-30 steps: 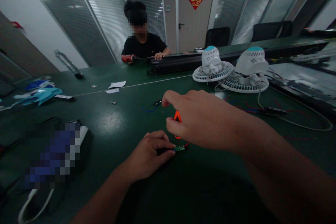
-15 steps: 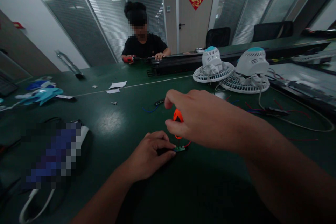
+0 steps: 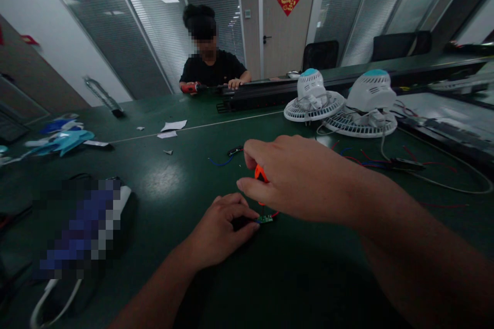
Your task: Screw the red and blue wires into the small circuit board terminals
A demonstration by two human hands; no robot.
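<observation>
My left hand (image 3: 219,229) rests on the green table (image 3: 162,185), fingers curled and pinching a small green circuit board (image 3: 264,219) with a red wire at its edge. My right hand (image 3: 293,175) hovers just above the board, fingers wrapped round an orange-handled tool (image 3: 261,173) held upright, tip pointing down at the board. Most of the tool is hidden by my fingers.
Two white fans (image 3: 312,95) (image 3: 368,103) lie face down at the right with loose wires (image 3: 370,162). A blue wire (image 3: 219,162) and paper scraps (image 3: 173,126) lie beyond my hands. A person in black (image 3: 210,64) sits opposite with a red tool. A blurred dark object (image 3: 81,226) is left.
My right hand's fingers have shifted round the orange tool, the index finger dropping lower. My left hand and the board have stayed put.
</observation>
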